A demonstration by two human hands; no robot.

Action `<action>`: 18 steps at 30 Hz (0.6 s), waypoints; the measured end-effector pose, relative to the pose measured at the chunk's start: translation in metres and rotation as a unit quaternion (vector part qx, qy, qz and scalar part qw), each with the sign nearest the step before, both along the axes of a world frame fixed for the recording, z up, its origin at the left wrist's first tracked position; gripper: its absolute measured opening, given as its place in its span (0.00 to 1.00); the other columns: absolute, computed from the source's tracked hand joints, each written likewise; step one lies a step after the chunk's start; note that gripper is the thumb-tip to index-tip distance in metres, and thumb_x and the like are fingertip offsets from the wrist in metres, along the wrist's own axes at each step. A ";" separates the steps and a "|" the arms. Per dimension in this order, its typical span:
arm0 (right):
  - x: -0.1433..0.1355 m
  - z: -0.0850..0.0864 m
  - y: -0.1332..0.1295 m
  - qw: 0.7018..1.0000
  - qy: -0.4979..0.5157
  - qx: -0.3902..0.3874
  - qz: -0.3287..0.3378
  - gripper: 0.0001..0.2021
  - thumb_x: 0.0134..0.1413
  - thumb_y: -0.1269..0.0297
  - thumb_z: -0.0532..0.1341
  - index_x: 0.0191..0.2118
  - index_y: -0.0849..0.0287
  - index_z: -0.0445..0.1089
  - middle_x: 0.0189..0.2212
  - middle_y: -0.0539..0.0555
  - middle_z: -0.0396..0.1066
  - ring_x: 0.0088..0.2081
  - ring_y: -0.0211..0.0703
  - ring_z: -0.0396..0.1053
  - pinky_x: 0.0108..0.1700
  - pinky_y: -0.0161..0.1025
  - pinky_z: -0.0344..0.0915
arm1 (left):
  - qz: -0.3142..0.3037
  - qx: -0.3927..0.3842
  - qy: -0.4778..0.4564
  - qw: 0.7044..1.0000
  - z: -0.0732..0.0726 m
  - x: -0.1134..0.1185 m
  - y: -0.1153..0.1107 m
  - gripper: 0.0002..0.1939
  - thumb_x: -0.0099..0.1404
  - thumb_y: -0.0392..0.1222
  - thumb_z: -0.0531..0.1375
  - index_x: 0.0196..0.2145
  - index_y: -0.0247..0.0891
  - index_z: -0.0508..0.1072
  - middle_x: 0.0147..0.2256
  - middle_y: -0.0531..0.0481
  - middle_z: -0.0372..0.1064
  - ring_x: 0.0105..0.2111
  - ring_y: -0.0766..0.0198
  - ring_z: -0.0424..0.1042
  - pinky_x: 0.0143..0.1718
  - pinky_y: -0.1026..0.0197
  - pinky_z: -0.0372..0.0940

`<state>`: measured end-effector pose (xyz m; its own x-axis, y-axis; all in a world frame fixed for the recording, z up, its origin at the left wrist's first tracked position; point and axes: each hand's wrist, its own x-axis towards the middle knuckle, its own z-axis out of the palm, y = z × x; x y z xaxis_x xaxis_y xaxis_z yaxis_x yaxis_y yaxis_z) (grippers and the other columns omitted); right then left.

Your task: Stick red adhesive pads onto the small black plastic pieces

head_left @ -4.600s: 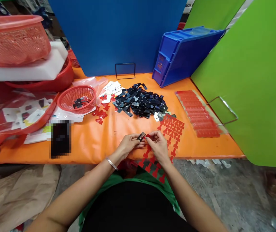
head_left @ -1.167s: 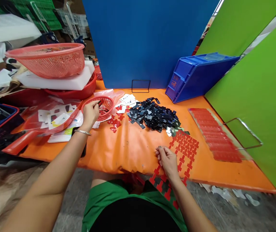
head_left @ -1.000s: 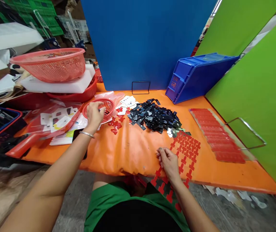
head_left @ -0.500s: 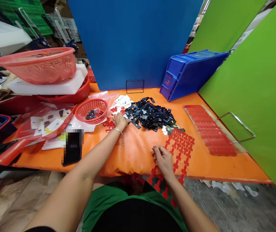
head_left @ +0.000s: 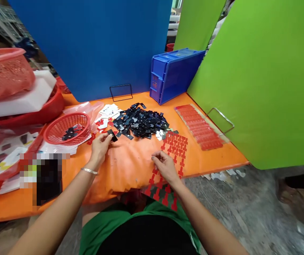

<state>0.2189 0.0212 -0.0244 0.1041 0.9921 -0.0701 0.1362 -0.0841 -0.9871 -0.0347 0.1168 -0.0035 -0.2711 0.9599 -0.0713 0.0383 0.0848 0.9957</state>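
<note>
1. Head view: pinched between thumb and fingertips of left hand (head_left: 99, 146), one small black piece (head_left: 112, 135), lifted just off the orange table (head_left: 125, 164), near the front-left edge of the black pile (head_left: 140, 122).
2. Right hand (head_left: 164, 166) loosely curled, fingertips pressed on the near end of the red sticker sheet (head_left: 175, 145); whether a sticker is nipped between them, cannot tell.
3. Sticker sheet spread from just right of the pile to the table's front edge and hanging over it onto the lap.
4. Small red basket (head_left: 67, 128) left of the pile, toward the table's left side, a few black pieces inside, resting on clear plastic bags and white papers.
5. Loose red stickers (head_left: 91, 139) between basket and left hand.
6. White cards (head_left: 108, 110) behind the pile, toward the back edge.
7. Wire stand (head_left: 120, 92) upright at the back edge against the blue panel (head_left: 93, 46).
8. Blue bin (head_left: 173, 72) tipped on its side at the back right corner.
9. Tray of red strips (head_left: 201, 125) along the right edge, beside the green panel (head_left: 260, 78) and a metal handle (head_left: 221, 118).
10. Large red basket (head_left: 3, 72) on white foam (head_left: 21, 101), far left.
</note>
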 end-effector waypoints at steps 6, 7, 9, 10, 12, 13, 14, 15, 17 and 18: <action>0.079 -0.008 0.023 0.954 -0.264 0.060 -0.131 0.06 0.47 0.63 0.56 0.28 0.58 0.67 0.26 0.52 0.67 0.28 0.42 0.64 0.35 0.40 0.62 | -0.049 -0.121 -0.177 0.975 0.006 0.011 -0.044 0.08 0.59 0.40 0.61 0.33 0.34 0.65 0.28 0.48 0.71 0.28 0.66 0.73 0.33 0.62 0.70; 0.088 -0.011 0.027 0.945 -0.296 0.051 -0.132 0.05 0.46 0.64 0.56 0.28 0.59 0.67 0.26 0.53 0.67 0.29 0.43 0.64 0.35 0.41 0.62 | -0.055 -0.145 -0.183 0.971 0.007 0.017 -0.049 0.07 0.60 0.39 0.59 0.33 0.34 0.65 0.27 0.48 0.71 0.27 0.67 0.73 0.31 0.63 0.70; 0.096 -0.015 0.034 0.930 -0.344 0.035 -0.124 0.04 0.44 0.66 0.57 0.27 0.59 0.67 0.26 0.54 0.67 0.29 0.43 0.65 0.36 0.41 0.62 | -0.072 -0.180 -0.189 0.963 0.008 0.031 -0.057 0.04 0.62 0.36 0.57 0.33 0.33 0.65 0.25 0.49 0.70 0.23 0.69 0.71 0.27 0.66 0.69; 0.097 -0.016 0.036 0.924 -0.362 0.031 -0.117 0.04 0.43 0.67 0.57 0.27 0.59 0.67 0.27 0.54 0.67 0.29 0.43 0.65 0.36 0.41 0.62 | -0.085 -0.192 -0.195 0.958 0.009 0.039 -0.059 0.02 0.63 0.35 0.56 0.33 0.32 0.66 0.25 0.49 0.70 0.22 0.70 0.71 0.27 0.68 0.69; 0.097 -0.017 0.041 0.915 -0.391 0.022 -0.101 0.02 0.43 0.69 0.57 0.26 0.60 0.67 0.27 0.55 0.68 0.30 0.43 0.65 0.36 0.40 0.62 | -0.116 -0.208 -0.209 0.949 0.011 0.056 -0.062 0.01 0.63 0.32 0.56 0.35 0.31 0.67 0.26 0.48 0.70 0.22 0.71 0.71 0.27 0.69 0.69; 0.097 -0.016 0.043 0.912 -0.400 0.014 -0.092 0.01 0.42 0.69 0.58 0.25 0.59 0.66 0.27 0.54 0.68 0.29 0.43 0.65 0.36 0.40 0.62 | -0.135 -0.213 -0.214 0.944 0.012 0.066 -0.062 0.02 0.63 0.31 0.56 0.35 0.31 0.67 0.26 0.48 0.71 0.23 0.71 0.71 0.28 0.69 0.69; 0.096 -0.015 0.045 0.911 -0.405 0.003 -0.083 0.01 0.42 0.69 0.58 0.24 0.59 0.66 0.25 0.54 0.68 0.29 0.43 0.65 0.35 0.39 0.62 | -0.158 -0.216 -0.218 0.939 0.013 0.076 -0.062 0.02 0.62 0.30 0.56 0.35 0.30 0.68 0.28 0.46 0.71 0.24 0.70 0.72 0.29 0.68 0.69; 0.097 -0.014 0.047 0.911 -0.406 -0.010 -0.075 0.03 0.42 0.70 0.58 0.23 0.59 0.65 0.24 0.53 0.68 0.28 0.43 0.65 0.34 0.39 0.62 | -0.182 -0.218 -0.220 0.933 0.014 0.087 -0.061 0.02 0.62 0.31 0.57 0.34 0.30 0.68 0.29 0.45 0.72 0.25 0.69 0.72 0.30 0.68 0.70; 0.098 -0.012 0.051 0.912 -0.403 -0.033 -0.063 0.05 0.42 0.71 0.59 0.20 0.58 0.63 0.21 0.51 0.67 0.26 0.41 0.64 0.31 0.37 0.61 | -0.229 -0.225 -0.222 0.921 0.015 0.111 -0.057 0.01 0.62 0.32 0.58 0.33 0.30 0.68 0.31 0.42 0.73 0.26 0.67 0.73 0.31 0.65 0.70; 0.099 -0.011 0.052 0.913 -0.403 -0.040 -0.058 0.06 0.42 0.71 0.58 0.20 0.58 0.63 0.20 0.51 0.66 0.25 0.41 0.64 0.31 0.37 0.61 | -0.245 -0.230 -0.222 0.915 0.014 0.124 -0.054 0.02 0.62 0.32 0.58 0.33 0.30 0.68 0.31 0.42 0.73 0.26 0.67 0.74 0.32 0.64 0.71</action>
<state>0.3178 0.0728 -0.0358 0.2580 0.9661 0.0042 0.8005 -0.2113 -0.5608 0.0890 0.0623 0.0108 0.3370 0.7998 -0.4967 -0.2169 0.5793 0.7857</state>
